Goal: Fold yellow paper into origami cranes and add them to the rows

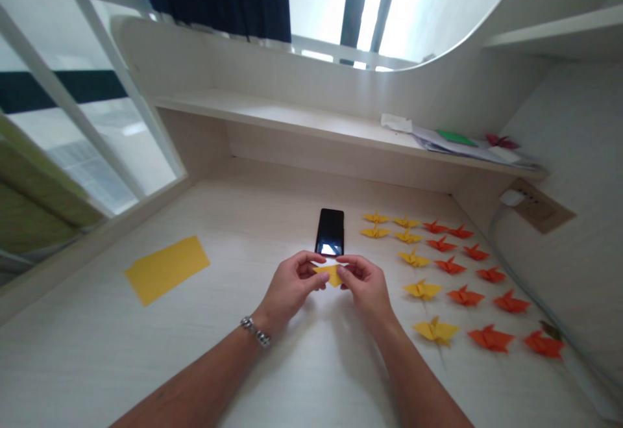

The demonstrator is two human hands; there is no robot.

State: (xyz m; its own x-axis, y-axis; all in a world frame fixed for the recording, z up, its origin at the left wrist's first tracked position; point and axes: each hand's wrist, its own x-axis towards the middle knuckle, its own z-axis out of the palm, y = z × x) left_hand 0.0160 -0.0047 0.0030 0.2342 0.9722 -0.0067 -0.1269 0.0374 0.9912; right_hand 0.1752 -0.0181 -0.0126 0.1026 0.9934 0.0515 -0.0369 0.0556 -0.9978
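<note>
My left hand (292, 285) and my right hand (365, 285) meet over the middle of the pale desk (219, 350). Both pinch a small folded piece of yellow paper (331, 275) between thumbs and fingertips, just above the desk. A black phone (330, 232) lies flat right behind the paper, its screen catching the light. My left wrist wears a metal bracelet (256, 331).
Several yellow paper cranes (422, 289) and several orange-red ones (466, 295) lie in rows to the right. A stack of yellow sheets (167, 269) rests at the left. On the shelf behind are papers (448, 142). A wall socket with a white plug (512, 197) sits at right.
</note>
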